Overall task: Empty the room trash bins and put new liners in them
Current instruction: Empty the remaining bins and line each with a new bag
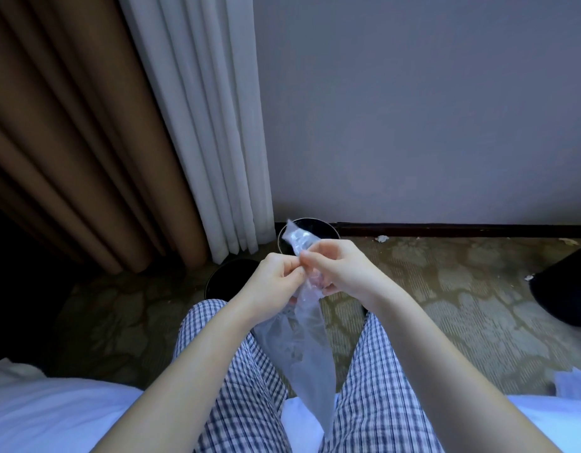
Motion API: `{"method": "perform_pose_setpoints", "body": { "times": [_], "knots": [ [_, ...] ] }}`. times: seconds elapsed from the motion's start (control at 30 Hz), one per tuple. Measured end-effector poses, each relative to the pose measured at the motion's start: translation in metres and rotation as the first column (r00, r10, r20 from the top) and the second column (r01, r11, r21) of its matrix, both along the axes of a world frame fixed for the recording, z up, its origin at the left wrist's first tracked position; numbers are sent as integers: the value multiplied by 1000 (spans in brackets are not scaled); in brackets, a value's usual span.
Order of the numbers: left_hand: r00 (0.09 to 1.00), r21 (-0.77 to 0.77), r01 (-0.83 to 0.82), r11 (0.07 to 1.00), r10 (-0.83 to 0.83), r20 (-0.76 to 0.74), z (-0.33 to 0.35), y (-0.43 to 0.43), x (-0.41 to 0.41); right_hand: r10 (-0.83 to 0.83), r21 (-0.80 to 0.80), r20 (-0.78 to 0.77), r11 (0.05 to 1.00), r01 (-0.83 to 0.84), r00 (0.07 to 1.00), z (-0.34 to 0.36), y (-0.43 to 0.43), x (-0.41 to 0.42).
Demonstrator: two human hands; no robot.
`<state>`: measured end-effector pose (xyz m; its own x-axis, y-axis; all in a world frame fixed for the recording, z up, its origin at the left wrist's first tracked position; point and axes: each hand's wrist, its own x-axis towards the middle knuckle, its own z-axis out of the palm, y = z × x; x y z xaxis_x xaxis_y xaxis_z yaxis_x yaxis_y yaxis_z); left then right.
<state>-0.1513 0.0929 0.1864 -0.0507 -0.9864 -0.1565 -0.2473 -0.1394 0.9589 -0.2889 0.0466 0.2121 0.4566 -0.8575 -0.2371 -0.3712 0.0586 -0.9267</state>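
A clear plastic liner (307,335) hangs between my knees, its folded top end sticking up past my fingers. My left hand (276,282) pinches the liner near its top. My right hand (335,269) pinches it right beside the left, with fingers curled around the plastic. Two round black bins stand on the carpet in front of me: one (310,230) against the wall behind my hands, another (227,277) closer and to the left, partly hidden by my left hand. A third black bin (563,289) lies tilted at the right edge.
I sit on a bed with white sheets (54,416), my legs in checked trousers. Brown and white curtains (145,125) hang at the left, a plain wall is ahead. Small scraps of litter (382,238) lie on the patterned carpet by the baseboard.
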Motion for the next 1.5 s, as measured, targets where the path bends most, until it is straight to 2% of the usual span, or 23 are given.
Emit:
{"method": "perform_pose_setpoints", "body": {
  "times": [0.13,0.27,0.5,0.73,0.8,0.93,1.07,1.27,1.43,1.5],
  "knots": [
    [995,38,69,997,-72,76,2,3,-1,-34,-163,-69,986,22,997,-7,-4,1],
    [999,66,31,997,-29,-24,2,4,-1,-67,-219,-9,974,63,998,-10,-4,1],
    [991,88,-62,994,72,-115,0,8,-4,-85,-250,79,963,103,993,-14,-1,2],
    [930,156,-176,972,216,-298,3,8,-9,-172,-238,159,949,207,972,-18,2,5],
    [916,155,-246,957,281,-287,3,7,-8,-164,-220,150,956,195,975,-18,2,4],
    [925,45,-344,938,346,-153,-2,5,-3,-89,-200,67,975,100,994,-19,6,4],
    [944,-67,-329,942,325,-62,-3,4,-2,-55,-212,21,976,59,998,-21,8,6],
    [934,-60,-355,933,352,-53,-3,3,1,-22,-192,25,981,26,999,-16,8,6],
    [919,-29,-390,921,387,-74,-3,4,2,-160,-163,95,971,174,983,-18,9,3],
    [894,24,-430,902,430,-129,-2,5,3,-265,-40,167,961,275,950,-20,9,2]
  ]
}}
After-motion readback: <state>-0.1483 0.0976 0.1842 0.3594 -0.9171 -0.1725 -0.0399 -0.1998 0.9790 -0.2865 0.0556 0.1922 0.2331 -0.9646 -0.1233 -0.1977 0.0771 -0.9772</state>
